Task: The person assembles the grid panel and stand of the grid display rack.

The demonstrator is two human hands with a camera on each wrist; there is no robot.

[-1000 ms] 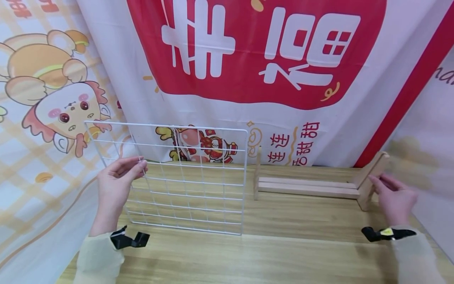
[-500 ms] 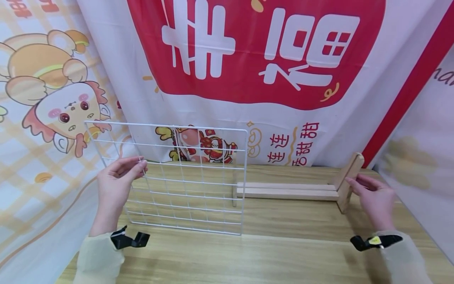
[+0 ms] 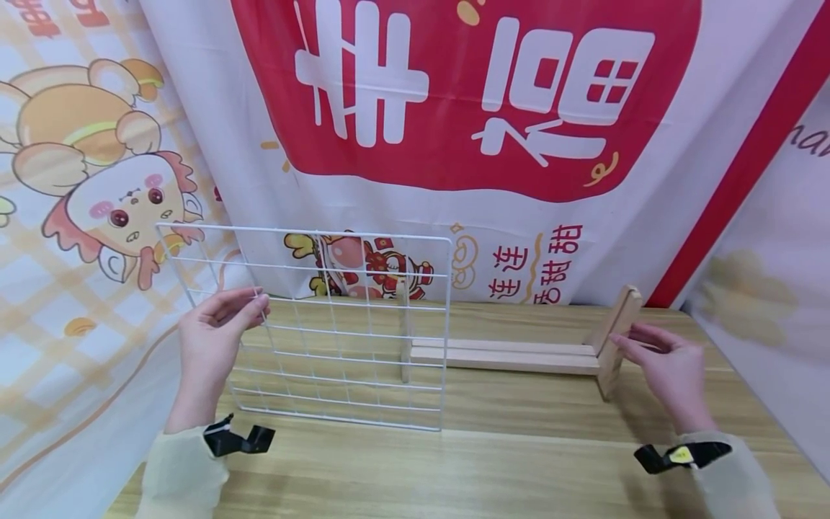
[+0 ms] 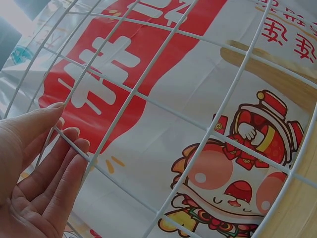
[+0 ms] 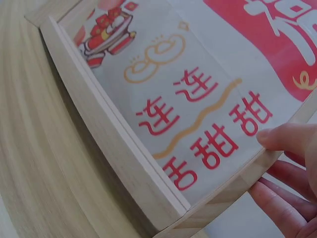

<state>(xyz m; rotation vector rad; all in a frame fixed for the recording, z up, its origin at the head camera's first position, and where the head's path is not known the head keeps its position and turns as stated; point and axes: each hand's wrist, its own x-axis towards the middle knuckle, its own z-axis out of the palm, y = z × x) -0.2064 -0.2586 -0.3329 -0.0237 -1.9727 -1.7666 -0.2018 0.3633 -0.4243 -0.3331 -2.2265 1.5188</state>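
Pinching a wire at mid-left of the frame, the L hand (image 3: 217, 331) has its grip together on the white wire grid (image 4: 135, 92), prob. b/c a thin flat panel wouldn't stay up alone. Grid is upright, left of centre, lower edge apparently on the wood-grain surface (image 3: 363, 476), tho contact is hard to confirm. Wooden stand (image 3: 506, 362) runs from centre to mid-right, its L post seen thru the grid, crossbar low between the 2 posts; wide-set posts prob. there for stability. At mid-right the R hand (image 3: 668, 364) has its grip clamped on the R post, thumb vs. fingers, prob. b/c that end is easy to pinch & steer the whole stand by. Writing, L to R: red chars on the cartoon cloth (image 3: 117, 216), upper left, cropped, can't read; big white sideways chars on the red-patched backdrop (image 3: 447, 137), top centre, prob. 幸 (cut off at top), then 福; small red 连连 & 甜甜 below, w/ another char partly cut; Latin script at far R edge, cropped, unclear. Yellow label (image 3: 681, 454) on R wrist strap, lower right: too small to read. No brand seen.
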